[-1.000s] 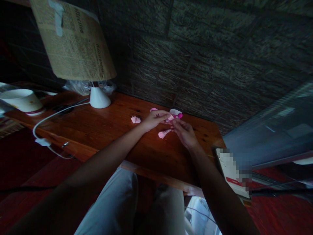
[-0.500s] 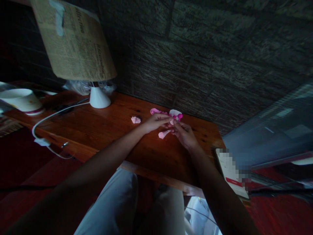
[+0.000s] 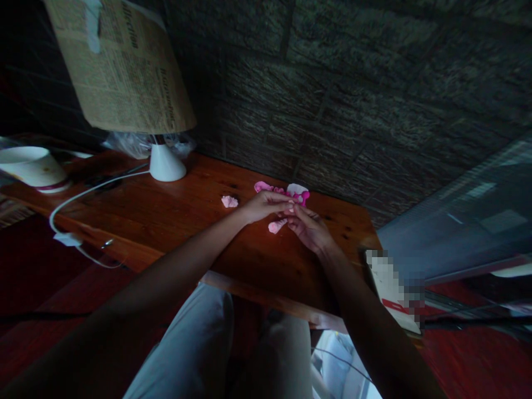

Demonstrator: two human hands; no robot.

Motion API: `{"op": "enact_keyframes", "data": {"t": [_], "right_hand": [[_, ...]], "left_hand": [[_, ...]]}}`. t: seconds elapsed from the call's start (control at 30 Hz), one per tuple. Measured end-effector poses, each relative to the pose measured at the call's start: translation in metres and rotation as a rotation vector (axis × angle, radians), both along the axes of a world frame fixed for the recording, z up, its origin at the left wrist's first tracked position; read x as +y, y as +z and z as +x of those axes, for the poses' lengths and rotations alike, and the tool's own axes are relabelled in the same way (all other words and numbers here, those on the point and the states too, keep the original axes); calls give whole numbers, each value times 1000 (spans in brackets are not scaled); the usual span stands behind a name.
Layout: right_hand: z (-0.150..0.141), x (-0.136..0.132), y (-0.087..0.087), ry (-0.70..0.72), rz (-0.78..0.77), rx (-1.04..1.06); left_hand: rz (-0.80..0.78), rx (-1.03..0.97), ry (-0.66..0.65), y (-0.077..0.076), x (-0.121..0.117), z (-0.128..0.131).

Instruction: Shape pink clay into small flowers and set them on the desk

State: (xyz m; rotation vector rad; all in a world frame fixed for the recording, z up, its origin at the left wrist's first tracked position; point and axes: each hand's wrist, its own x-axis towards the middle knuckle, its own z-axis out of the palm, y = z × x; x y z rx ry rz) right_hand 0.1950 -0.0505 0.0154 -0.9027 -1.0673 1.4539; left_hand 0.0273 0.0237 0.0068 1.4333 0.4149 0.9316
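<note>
While the fingertips of both hands meet just right of the frame's center, a small pink piece (image 3: 291, 209) sits between them, above the tabletop (image 3: 187, 221). The left hand (image 3: 264, 206) has a narrow grip on it from one side, and the right hand (image 3: 310, 228) pinches it from the other, its remaining fingers curled beneath. How much of the piece is covered cannot be told.

Just below the fingers lies a cone-like pink piece (image 3: 275, 226), with its thin end toward the right hand. A crumpled pale pink piece (image 3: 229, 201) rests apart, left of the hands. Behind them are a bright pink cluster (image 3: 262, 187) and a white piece (image 3: 297, 189) with magenta edges, partly hidden. So one piece is being worked in the fingers and the others are out of the hands; which of them are finished does not show.

The tabletop is reddish, knotted wood, set against a dark wall (image 3: 353, 83) of rough blocks. Toward the upper left stand a lamp (image 3: 166, 164) with a newsprint shade, clear plastic (image 3: 128, 145) behind it, and a paper cup (image 3: 35, 169) at the frame's edge. A white cord (image 3: 83, 195) loops over the front edge. At right are a glassy panel (image 3: 469, 221) and red floor (image 3: 477, 354); the light is dim.
</note>
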Motion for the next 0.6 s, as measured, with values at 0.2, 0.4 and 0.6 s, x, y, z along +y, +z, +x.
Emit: {"op": "enact_keyframes", "data": {"t": [0.2,0.4,0.6], "right_hand": [[1,-1,3,1,9,-58],[3,1,5,-5,54,-99],[0,4,-2,-98,243,-237]], "left_hand": [[107,11,37,2,1,-1],[197,-5,156,7,-3,1],[88,-18,84,8,-6,1]]}}
